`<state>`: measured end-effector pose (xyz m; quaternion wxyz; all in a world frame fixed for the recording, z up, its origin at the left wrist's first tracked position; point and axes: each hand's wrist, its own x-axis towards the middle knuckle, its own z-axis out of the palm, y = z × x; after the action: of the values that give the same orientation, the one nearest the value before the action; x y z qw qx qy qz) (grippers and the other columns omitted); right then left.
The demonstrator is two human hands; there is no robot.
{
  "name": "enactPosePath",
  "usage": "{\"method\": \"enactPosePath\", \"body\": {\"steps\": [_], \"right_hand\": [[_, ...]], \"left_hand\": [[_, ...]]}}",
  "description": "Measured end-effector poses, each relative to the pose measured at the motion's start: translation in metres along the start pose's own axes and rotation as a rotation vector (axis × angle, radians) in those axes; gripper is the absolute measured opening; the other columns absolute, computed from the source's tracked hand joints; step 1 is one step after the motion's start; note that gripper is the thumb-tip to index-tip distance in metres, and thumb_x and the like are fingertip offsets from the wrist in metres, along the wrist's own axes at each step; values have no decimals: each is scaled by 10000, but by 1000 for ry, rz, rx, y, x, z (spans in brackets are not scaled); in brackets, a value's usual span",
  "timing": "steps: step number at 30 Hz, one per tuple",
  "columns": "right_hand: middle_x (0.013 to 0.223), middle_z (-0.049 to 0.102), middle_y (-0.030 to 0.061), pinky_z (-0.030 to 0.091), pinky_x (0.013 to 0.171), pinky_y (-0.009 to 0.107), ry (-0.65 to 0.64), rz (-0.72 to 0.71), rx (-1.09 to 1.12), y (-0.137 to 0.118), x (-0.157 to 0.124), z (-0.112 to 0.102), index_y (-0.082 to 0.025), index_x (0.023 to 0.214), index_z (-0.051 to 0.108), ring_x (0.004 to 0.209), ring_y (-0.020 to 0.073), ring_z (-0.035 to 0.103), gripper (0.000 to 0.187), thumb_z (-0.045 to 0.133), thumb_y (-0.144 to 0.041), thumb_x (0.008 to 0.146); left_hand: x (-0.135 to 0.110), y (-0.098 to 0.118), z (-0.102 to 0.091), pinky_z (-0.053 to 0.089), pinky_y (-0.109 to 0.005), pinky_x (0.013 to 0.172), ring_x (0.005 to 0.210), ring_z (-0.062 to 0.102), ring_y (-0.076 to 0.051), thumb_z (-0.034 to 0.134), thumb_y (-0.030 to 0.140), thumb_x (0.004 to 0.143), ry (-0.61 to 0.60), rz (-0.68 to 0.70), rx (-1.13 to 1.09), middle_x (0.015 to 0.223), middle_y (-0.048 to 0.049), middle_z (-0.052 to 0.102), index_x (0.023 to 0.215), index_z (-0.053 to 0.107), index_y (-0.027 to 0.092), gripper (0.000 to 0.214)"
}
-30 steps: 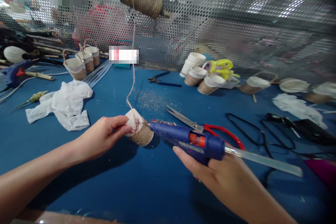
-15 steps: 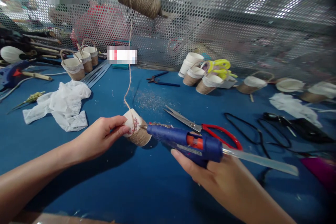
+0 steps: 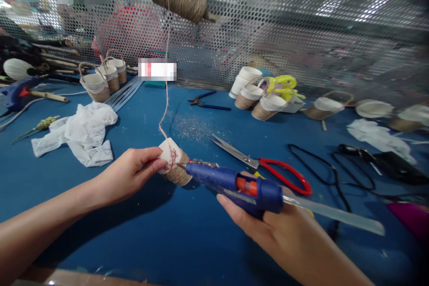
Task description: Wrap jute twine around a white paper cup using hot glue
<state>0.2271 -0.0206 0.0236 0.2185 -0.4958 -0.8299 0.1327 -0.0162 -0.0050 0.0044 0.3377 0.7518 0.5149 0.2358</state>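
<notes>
Nearly closed, the left hand (image 3: 130,172) pinches a small, tilted white cup (image 3: 174,160), partly wrapped in brown twine (image 3: 179,175), over the blue table (image 3: 197,241); the right hand (image 3: 275,228) curls around a blue plastic glue gun (image 3: 228,181).

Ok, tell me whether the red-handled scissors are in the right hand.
No, the right hand holds the blue glue gun, and the scissors lie on the table.

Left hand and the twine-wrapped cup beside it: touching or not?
Touching. The head view shows the left hand's thumb and forefinger pinching the white end of the twine-wrapped cup, with no gap between.
</notes>
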Motion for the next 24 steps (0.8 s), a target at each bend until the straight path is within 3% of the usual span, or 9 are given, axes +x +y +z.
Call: {"method": "enactPosePath", "body": {"steps": [7,11,16,24], "right_hand": [[652,669,-16,463,431,244,-59,-47,8,-3,1,-2,-242,770,609,559,162,621,156,488,-337,799],[546,626,-26,487,490,269,0,-35,-19,3,1,-1,-250,697,611,494,159,590,221,476,-390,802],[450,566,-35,479,493,256,-53,-18,-28,5,4,-4,-252,634,617,493,154,585,315,418,-392,833],[348,475,-49,441,446,234,-49,-86,6,12,7,-1,-241,434,475,425,131,551,389,458,-328,813]], "left_hand": [[0,4,0,443,-192,602,647,526,-124,362,326,862,6,-9,-4,658,0,589,737,580,150,307],[0,0,-1,441,-184,602,645,529,-122,363,339,865,-2,12,9,644,10,583,763,591,154,311],[-1,-6,-3,444,-180,608,628,525,-114,375,341,862,-20,37,30,621,22,570,786,598,157,298],[0,-6,-3,438,-173,600,612,523,-108,373,347,868,-32,46,62,643,15,576,772,590,156,305]]}}
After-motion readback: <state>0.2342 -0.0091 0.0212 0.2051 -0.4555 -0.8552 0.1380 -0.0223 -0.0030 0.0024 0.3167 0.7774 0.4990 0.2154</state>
